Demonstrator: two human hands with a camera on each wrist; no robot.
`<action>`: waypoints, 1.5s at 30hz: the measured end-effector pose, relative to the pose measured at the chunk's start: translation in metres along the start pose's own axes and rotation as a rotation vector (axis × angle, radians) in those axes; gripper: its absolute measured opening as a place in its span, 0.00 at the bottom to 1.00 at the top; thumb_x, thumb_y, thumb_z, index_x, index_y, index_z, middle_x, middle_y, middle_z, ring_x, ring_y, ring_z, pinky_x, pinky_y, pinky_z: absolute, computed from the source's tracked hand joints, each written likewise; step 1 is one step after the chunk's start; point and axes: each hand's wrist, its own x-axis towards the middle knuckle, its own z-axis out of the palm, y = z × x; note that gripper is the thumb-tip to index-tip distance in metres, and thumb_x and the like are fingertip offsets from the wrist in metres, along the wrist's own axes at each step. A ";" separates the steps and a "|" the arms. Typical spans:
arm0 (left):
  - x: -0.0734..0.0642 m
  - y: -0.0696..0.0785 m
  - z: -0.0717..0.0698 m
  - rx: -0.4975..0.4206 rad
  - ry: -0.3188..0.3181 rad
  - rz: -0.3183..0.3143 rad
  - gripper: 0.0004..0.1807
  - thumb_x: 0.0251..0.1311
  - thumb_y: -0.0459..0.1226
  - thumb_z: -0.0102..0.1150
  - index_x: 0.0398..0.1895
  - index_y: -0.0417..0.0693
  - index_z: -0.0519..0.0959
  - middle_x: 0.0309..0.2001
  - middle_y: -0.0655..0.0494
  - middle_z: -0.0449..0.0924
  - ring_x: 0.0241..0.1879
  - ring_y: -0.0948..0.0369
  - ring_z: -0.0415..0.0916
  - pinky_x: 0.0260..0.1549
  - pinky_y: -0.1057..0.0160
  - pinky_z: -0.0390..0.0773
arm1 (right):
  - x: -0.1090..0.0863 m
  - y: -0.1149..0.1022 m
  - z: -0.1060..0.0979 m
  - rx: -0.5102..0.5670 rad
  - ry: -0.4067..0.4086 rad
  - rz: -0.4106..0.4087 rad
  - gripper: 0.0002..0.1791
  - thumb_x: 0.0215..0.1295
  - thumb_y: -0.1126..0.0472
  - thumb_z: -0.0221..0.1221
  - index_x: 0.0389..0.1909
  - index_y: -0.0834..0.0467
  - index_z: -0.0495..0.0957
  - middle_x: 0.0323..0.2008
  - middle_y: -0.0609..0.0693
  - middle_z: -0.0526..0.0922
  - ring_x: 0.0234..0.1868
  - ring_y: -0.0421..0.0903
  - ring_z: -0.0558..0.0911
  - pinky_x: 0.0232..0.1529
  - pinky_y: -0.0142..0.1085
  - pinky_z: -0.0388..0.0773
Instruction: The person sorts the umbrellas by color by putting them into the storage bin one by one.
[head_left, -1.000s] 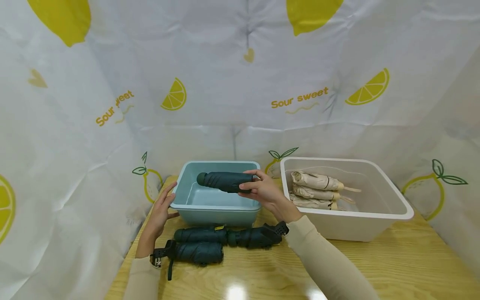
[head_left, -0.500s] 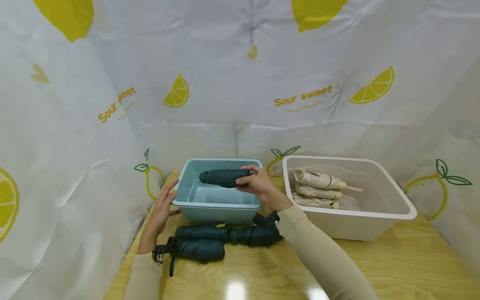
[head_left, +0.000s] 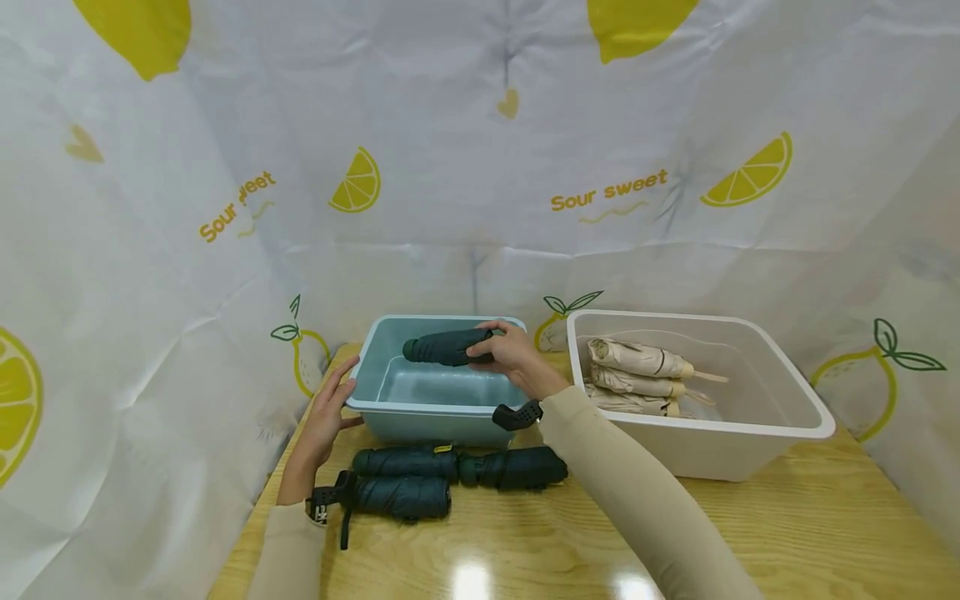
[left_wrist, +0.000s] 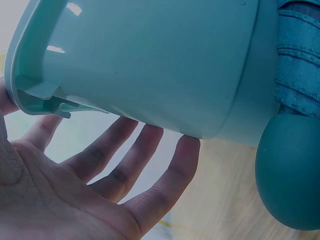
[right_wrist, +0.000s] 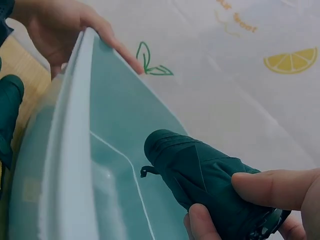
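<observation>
My right hand (head_left: 517, 357) grips one end of a dark green folded umbrella (head_left: 444, 347), thumb on one side and fingers on the other. The umbrella lies level over the inside of a light blue plastic bin (head_left: 431, 409), its rounded end pointing left. In the right wrist view, a small cord sticks out from the umbrella (right_wrist: 200, 175). My left hand (head_left: 324, 418) touches the bin's left end, with spread fingers (left_wrist: 165, 192) against the outer wall in the left wrist view. Three more dark green folded umbrellas (head_left: 403, 463) lie on the table in front of the bin.
A larger white bin (head_left: 697, 454) stands to the right, with several cream folded umbrellas (head_left: 637, 359) at its left side. A lemon-print sheet (head_left: 450, 167) hangs behind and at the sides. The wooden table (head_left: 570, 542) extends toward me.
My right hand has carried the umbrella slightly back, toward the bin's far wall. The left hand stays at the bin's left end. The head view has shifted slightly.
</observation>
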 end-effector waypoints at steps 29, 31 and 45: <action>0.001 -0.002 0.003 -0.024 -0.022 0.011 0.30 0.82 0.51 0.38 0.82 0.58 0.53 0.80 0.41 0.50 0.74 0.36 0.58 0.58 0.24 0.70 | 0.044 0.001 0.010 -0.189 -0.021 0.071 0.28 0.60 0.80 0.63 0.62 0.61 0.75 0.55 0.62 0.72 0.41 0.53 0.83 0.47 0.47 0.87; 0.001 -0.002 0.003 -0.024 -0.015 0.010 0.30 0.82 0.51 0.39 0.82 0.59 0.54 0.79 0.41 0.52 0.73 0.36 0.59 0.58 0.25 0.71 | 0.045 0.002 0.011 -0.218 -0.033 0.077 0.28 0.61 0.79 0.63 0.62 0.60 0.75 0.56 0.63 0.73 0.44 0.56 0.84 0.49 0.47 0.87; 0.001 -0.004 -0.002 -0.018 -0.006 0.003 0.31 0.81 0.53 0.40 0.82 0.61 0.54 0.77 0.38 0.55 0.73 0.36 0.60 0.57 0.25 0.71 | 0.054 0.013 0.008 -0.330 -0.031 0.080 0.29 0.65 0.78 0.59 0.68 0.62 0.72 0.69 0.65 0.67 0.65 0.64 0.75 0.62 0.55 0.79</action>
